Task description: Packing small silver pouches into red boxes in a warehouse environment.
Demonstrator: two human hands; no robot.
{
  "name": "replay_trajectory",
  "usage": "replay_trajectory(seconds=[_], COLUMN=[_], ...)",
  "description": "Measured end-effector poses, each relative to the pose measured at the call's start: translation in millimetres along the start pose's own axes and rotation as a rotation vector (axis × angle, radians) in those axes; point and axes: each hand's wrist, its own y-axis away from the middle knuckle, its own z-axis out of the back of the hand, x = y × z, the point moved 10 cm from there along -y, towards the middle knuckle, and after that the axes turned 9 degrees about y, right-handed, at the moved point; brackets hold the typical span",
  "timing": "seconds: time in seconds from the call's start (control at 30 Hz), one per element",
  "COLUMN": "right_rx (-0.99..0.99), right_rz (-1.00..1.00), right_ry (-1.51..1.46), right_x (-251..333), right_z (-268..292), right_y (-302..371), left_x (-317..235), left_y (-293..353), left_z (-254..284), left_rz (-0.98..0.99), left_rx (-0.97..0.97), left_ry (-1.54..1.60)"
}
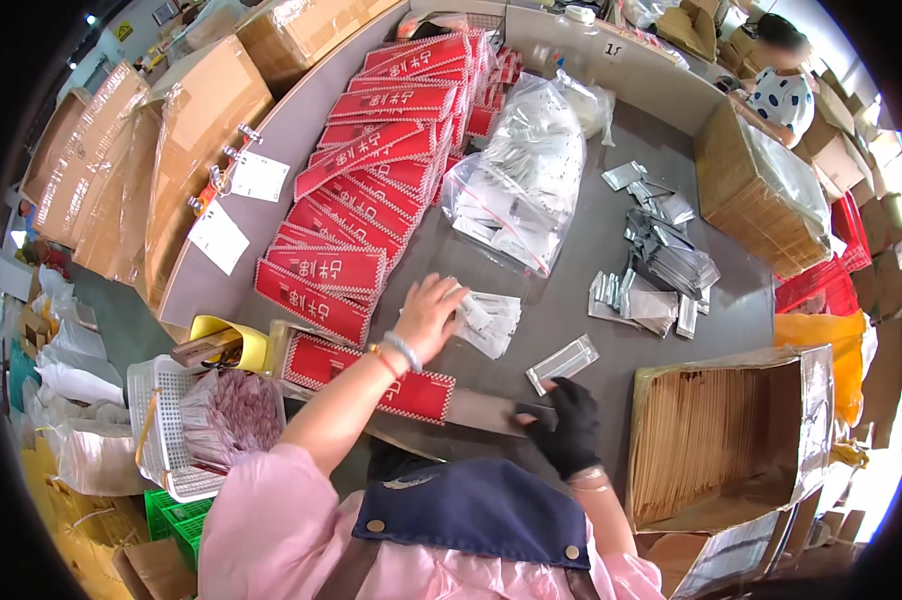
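My left hand (426,325) curls its fingers over the left end of a small fanned pile of slim white packets (493,325); its fingertips are partly hidden there. Below that forearm lies a red printed plastic sleeve (416,397) with a long greyish clear part stretching right. My right hand (568,430), in a black glove, has thumb and fingers closed at the far end of this clear part; the tips are slightly blurred. Just above the glove, a flat clear-and-silver packet (563,364) rests on the grey table.
Stacked red sleeves (361,200) cover the table's left. A clear bag of white packets (531,170) stands at the back, with loose silver packets (666,250) to its right. An open carton (721,440) is near right; a white basket (156,425) is near left. Another person (783,95) is at far right.
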Motion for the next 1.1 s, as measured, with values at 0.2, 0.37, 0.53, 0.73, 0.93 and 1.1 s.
replay_trajectory(seconds=[0.2, 0.37, 0.53, 0.73, 0.93, 1.1], right_rx=[-0.471, -0.384, -0.092, -0.278, -0.063, -0.419], right_rz=[-0.481, -0.777, -0.896, -0.784, -1.019, -0.864], right_ry=[0.076, 0.325, 0.529, 0.491, 0.365, 0.621], right_x=[-171, -255, -269, -255, -251, -257], right_z=[85, 108, 94, 98, 95, 98], right_y=[125, 215, 208, 199, 191, 215], left_x=[31, 8, 4, 0, -27, -111], left_y=[-36, -45, -47, -45, -56, -38], left_z=[-30, -28, -40, -41, -35, -125], left_rz=[-0.001, -0.178, -0.145, -0.241, -0.135, 0.035], left_rx=[0.143, 0.135, 0.229, 0.225, 0.037, 0.095], left_ry=[0.018, 0.119, 0.065, 0.119, 0.075, 0.394])
